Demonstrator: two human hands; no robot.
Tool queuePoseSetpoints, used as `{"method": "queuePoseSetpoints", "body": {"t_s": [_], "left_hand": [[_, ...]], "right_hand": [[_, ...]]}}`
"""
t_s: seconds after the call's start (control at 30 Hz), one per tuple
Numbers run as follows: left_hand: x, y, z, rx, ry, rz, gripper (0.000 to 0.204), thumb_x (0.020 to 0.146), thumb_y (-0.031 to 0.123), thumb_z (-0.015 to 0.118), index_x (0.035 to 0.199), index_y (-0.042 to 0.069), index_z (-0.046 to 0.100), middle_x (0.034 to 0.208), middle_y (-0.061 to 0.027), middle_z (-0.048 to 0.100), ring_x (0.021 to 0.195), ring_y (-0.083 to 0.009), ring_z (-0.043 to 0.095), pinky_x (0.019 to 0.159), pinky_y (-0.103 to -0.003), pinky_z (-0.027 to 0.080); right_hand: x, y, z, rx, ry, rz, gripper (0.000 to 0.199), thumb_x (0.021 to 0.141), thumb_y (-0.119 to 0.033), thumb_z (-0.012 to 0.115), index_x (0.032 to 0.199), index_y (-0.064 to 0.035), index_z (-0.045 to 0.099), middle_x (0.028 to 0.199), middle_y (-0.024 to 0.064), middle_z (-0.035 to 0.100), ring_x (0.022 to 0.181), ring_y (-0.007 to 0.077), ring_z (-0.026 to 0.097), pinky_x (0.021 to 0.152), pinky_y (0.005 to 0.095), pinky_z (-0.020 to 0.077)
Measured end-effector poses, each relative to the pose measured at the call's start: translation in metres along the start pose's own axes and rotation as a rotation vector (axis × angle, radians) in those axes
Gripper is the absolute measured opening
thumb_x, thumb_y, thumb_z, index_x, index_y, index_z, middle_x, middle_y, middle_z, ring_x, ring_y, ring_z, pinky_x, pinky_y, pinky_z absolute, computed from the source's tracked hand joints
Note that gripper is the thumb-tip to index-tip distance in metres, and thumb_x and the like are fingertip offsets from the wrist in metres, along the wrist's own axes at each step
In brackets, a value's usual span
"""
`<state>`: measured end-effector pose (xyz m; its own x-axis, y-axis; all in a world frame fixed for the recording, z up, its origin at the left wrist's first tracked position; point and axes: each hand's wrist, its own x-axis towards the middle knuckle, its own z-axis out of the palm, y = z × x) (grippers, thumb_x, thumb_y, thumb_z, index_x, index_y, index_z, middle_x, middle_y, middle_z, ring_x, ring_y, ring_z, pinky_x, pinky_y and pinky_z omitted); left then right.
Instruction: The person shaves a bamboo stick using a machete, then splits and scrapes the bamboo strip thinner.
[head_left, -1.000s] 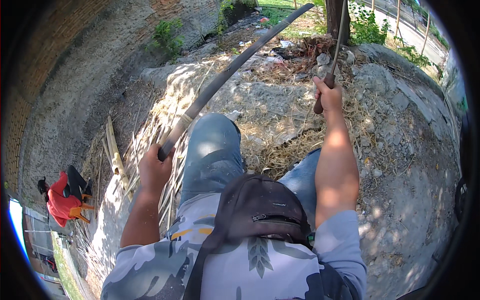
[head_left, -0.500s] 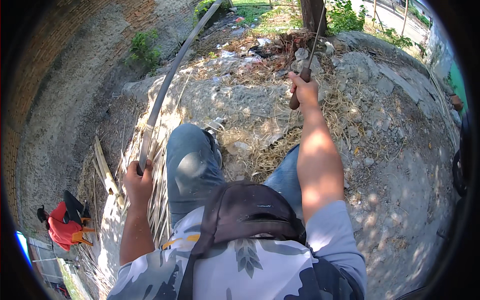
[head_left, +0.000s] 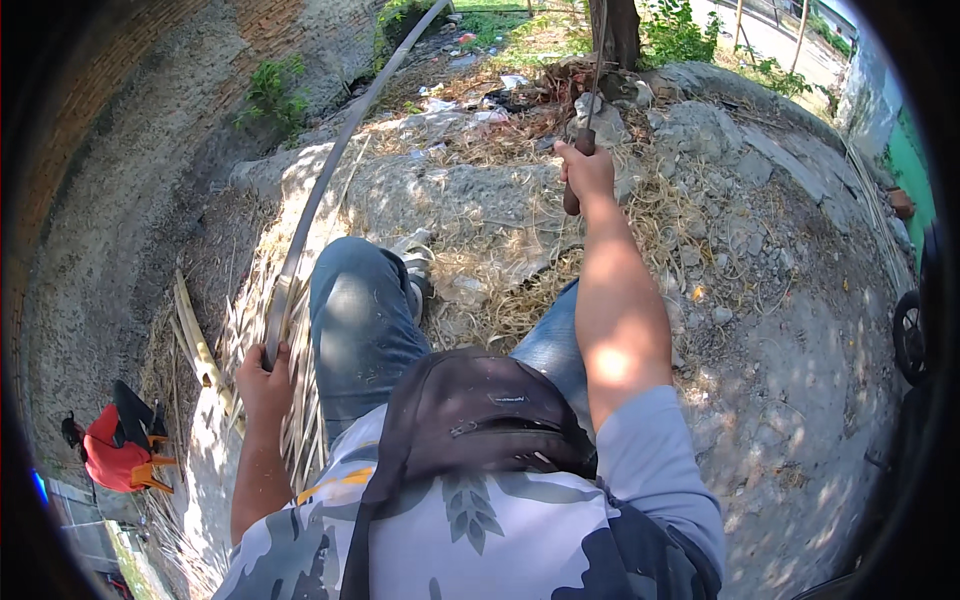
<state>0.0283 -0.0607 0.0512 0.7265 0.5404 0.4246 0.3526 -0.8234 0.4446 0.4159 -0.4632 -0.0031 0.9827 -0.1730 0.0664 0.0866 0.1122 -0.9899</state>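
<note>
Hands grip bamboo strip and, seemingly, a knife

Head view: single wide fisheye, worn on the head, looking steeply down and forward over the person's chest and knees to the ground close below; straight edges bow near the dark rim.

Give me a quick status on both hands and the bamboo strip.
Left hand gripping long bamboo strip at its near end. Right hand closed on knife handle, held out ahead. Raised knee beside strip.
</note>
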Motion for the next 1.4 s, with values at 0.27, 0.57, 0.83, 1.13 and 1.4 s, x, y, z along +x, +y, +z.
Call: {"method": "queuePoseSetpoints", "body": {"t_s": [0.27, 0.57, 0.83, 1.13, 1.4], "left_hand": [[0.017, 0.014, 0.013, 0.005, 0.029, 0.017, 0.035, 0.092, 0.027, 0.076, 0.080, -0.002, 0.060, 0.058, -0.0021, 0.049, 0.054, -0.0108, 0.040, 0.051, -0.033, 0.035], [0.036, 0.013, 0.075, -0.382, -0.221, 0.037, 0.027, 0.092, 0.021, 0.077, 0.084, -0.001, 0.063, 0.062, 0.0008, 0.052, 0.057, -0.0073, 0.042, 0.051, -0.029, 0.036], [0.049, 0.049, 0.106, -0.425, -0.546, -0.043, 0.022, 0.087, 0.011, 0.070, 0.102, -0.004, 0.063, 0.075, -0.0038, 0.061, 0.067, -0.0098, 0.053, 0.063, -0.028, 0.046], [0.067, 0.030, 0.142, -0.352, -0.663, 0.181, 0.033, 0.085, 0.016, 0.062, 0.113, -0.003, 0.061, 0.094, -0.0240, 0.068, 0.087, -0.0404, 0.068, 0.078, -0.044, 0.053], [0.083, 0.018, 0.152, -0.141, -0.795, 0.223, 0.034, 0.090, 0.021, 0.060, 0.117, 0.001, 0.058, 0.104, -0.0267, 0.067, 0.096, -0.0476, 0.065, 0.083, -0.054, 0.051]], "right_hand": [[0.008, 0.003, -0.004, -0.069, -0.016, 0.026, 0.032, 0.083, -0.029, 0.080, 0.084, -0.0014, 0.065, 0.066, 0.0052, 0.063, 0.056, 0.0165, 0.062, 0.057, 0.0349, 0.0498], [-0.002, 0.003, 0.005, 0.036, -0.121, 0.068, 0.031, 0.089, -0.029, 0.077, 0.092, -0.0038, 0.059, 0.072, 0.0039, 0.062, 0.059, 0.0138, 0.061, 0.059, 0.0321, 0.0494], [-0.026, -0.006, 0.045, 0.047, -0.088, 0.018, 0.036, 0.093, -0.036, 0.075, 0.092, -0.0036, 0.058, 0.086, 0.0077, 0.068, 0.059, 0.0114, 0.059, 0.056, 0.0278, 0.0476], [-0.031, 0.019, 0.070, 0.009, 0.032, -0.030, 0.051, 0.090, -0.050, 0.075, 0.097, -0.0009, 0.061, 0.083, 0.0059, 0.067, 0.052, 0.0122, 0.060, 0.051, 0.0278, 0.0501], [-0.041, 0.023, 0.074, -0.074, 0.022, 0.032, 0.039, 0.088, -0.037, 0.080, 0.091, -0.0026, 0.062, 0.075, 0.0020, 0.063, 0.052, 0.0117, 0.059, 0.050, 0.0278, 0.0478]]}}
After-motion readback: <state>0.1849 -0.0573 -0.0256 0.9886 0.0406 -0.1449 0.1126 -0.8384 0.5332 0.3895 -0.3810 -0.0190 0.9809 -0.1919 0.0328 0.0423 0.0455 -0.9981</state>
